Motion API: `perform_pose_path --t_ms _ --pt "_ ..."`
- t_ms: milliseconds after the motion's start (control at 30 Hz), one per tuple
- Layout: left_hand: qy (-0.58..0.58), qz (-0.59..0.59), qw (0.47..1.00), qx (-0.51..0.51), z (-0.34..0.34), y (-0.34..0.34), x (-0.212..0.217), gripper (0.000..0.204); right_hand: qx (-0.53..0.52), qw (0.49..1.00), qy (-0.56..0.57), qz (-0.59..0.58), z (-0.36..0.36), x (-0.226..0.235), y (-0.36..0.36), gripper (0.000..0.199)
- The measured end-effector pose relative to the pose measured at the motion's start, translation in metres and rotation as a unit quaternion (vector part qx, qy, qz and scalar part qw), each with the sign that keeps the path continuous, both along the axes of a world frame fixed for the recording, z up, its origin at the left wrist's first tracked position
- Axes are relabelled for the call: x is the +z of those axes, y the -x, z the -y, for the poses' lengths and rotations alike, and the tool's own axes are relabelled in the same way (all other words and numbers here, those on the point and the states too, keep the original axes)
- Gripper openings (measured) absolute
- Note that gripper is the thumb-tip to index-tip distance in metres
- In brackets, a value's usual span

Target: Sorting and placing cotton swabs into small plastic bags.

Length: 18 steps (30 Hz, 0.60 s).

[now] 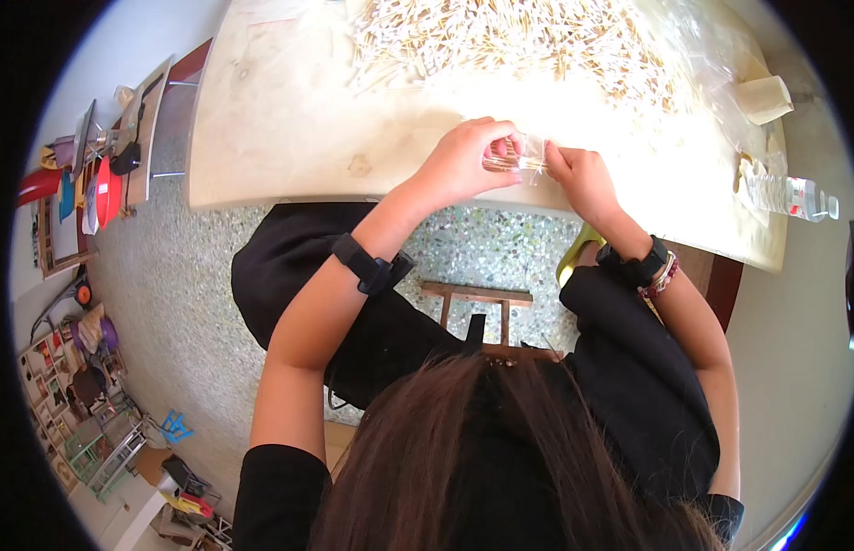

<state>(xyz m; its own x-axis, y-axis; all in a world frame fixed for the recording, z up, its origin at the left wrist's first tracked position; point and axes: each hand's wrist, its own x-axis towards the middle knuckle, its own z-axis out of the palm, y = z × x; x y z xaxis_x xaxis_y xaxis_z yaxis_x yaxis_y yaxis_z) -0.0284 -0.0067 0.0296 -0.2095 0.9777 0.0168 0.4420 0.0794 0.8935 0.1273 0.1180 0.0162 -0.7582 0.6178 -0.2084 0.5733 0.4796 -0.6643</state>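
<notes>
My left hand (pixel 465 163) is curled around a small bundle of cotton swabs (pixel 503 163) with thin wooden sticks, just above the near edge of the pale table (pixel 289 110). The ends of the bundle point right, at the mouth of a small clear plastic bag (pixel 535 151). Pinched at the bag's right side are the thumb and fingers of my right hand (pixel 585 184). Whether the swab ends are inside the bag or only against it, I cannot tell. A wide, loose pile of cotton swabs (pixel 509 41) covers the far part of the table.
Clear plastic bags (pixel 712 64) lie to the right of the pile. A cream roll or cup (pixel 765 99) and a water bottle (pixel 792 197) lie by the right edge, near the wall. A wooden stool frame (pixel 477 294) stands below the table.
</notes>
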Motion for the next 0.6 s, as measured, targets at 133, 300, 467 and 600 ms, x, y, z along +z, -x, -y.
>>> perform_pose_path --t_ms 133,300,467,600 --pt "-0.026 -0.007 1.0 0.016 -0.001 -0.009 -0.002 0.021 0.014 0.999 -0.012 -0.027 0.011 0.003 -0.001 0.043" --pt "-0.02 0.076 0.997 0.017 -0.002 -0.01 -0.007 0.02 0.024 0.994 -0.073 -0.076 0.017 0.004 -0.005 0.035" --pt "-0.005 0.103 0.995 0.007 -0.001 -0.009 -0.007 0.02 0.074 0.975 -0.175 -0.112 0.015 0.004 -0.009 0.029" --pt "0.004 0.09 0.996 0.005 -0.001 -0.009 -0.004 0.019 0.076 0.974 -0.175 -0.124 0.016 0.0 -0.008 0.028"
